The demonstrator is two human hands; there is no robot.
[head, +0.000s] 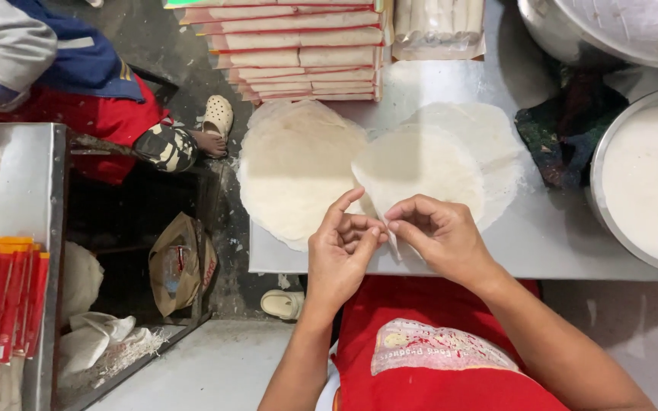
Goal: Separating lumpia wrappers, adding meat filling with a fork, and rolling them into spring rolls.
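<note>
Hands (342, 255) (439, 236) pinch wrapper (420, 167); bowl (602, 164) w/ white batter (653, 179).

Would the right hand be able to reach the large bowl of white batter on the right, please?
Probably yes: the right hand is pinching a thin round wrapper with the left hand, and only bare steel table lies between it and the batter bowl.
</note>
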